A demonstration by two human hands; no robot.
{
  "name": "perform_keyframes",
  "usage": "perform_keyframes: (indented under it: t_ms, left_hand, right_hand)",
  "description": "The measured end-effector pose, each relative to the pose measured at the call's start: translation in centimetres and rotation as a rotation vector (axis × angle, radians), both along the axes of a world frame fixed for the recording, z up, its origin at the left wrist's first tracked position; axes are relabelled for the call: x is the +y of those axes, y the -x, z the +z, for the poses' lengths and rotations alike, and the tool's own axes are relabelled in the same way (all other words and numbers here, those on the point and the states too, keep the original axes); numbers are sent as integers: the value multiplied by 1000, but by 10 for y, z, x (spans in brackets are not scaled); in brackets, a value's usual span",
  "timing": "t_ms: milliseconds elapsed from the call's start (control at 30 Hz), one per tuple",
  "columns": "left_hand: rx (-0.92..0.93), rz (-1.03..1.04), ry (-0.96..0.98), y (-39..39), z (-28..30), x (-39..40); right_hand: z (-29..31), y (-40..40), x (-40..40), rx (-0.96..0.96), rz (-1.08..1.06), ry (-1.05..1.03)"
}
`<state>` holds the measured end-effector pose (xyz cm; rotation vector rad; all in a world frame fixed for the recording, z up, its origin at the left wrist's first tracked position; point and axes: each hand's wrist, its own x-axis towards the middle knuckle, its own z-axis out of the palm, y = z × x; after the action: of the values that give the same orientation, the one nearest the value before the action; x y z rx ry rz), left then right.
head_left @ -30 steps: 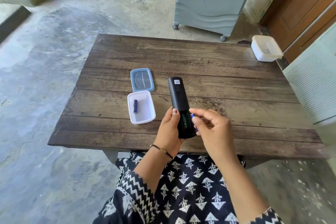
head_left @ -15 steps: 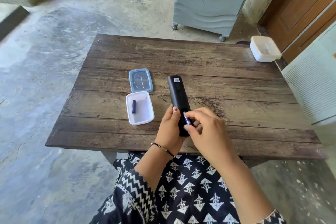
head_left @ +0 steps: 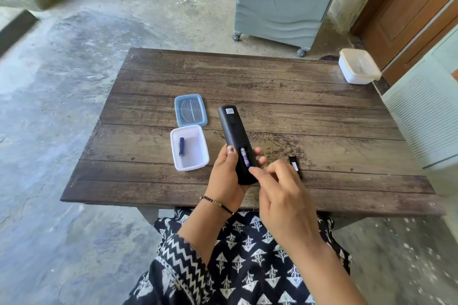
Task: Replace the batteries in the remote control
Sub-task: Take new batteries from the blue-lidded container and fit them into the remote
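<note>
My left hand [head_left: 226, 176] grips the lower end of a black remote control [head_left: 235, 134], held back side up over the wooden table [head_left: 272, 82]. Its battery bay is uncovered and a blue and white battery [head_left: 244, 156] lies inside it. My right hand [head_left: 280, 193] hovers just below the bay, its fingers loosely curled and its fingertips touching the remote's lower end, holding nothing. The black battery cover [head_left: 296, 166] lies on the table to the right of my hands. Another blue battery [head_left: 181, 146] rests in a small white container [head_left: 189, 163] to the left.
The container's blue-rimmed lid [head_left: 190, 109] lies flat behind it. A closed white box [head_left: 358, 67] stands at the table's far right corner. A grey wheeled cooler [head_left: 280, 0] is on the floor beyond the table, and a wooden door [head_left: 409, 7] is at the right.
My right hand held a blue battery at the remote's side, pressed it into the bay, and has now drawn back toward me with nothing in it. The battery sits in the bay.
</note>
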<state>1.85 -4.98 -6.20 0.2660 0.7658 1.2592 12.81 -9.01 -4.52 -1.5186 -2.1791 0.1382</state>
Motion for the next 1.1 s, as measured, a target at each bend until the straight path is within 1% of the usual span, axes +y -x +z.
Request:
perform_keyframes:
  t_ms: [200, 367, 500, 633, 833, 933, 1100]
  left_hand:
    - [0, -17, -14, 1, 3, 0]
    - [48, -84, -3, -3, 0, -5]
    - [40, -54, 12, -4, -2, -4]
    - [50, -18, 9, -5, -1, -2]
    - [103, -8, 20, -4, 0, -2]
    - [110, 7, 9, -1, 1, -3]
    - [188, 137, -83, 15, 6, -4]
  right_hand:
    - [-2, 5, 0, -56, -28, 56]
    - [-1, 9, 4, -123, -77, 99]
    - [6, 11, 8, -147, -75, 105]
    - [6, 9, 5, -118, -74, 90]
    - [5, 13, 9, -127, -77, 104]
    - [6, 12, 9, -59, -55, 115]
    - [11, 12, 8, 194, 13, 26]
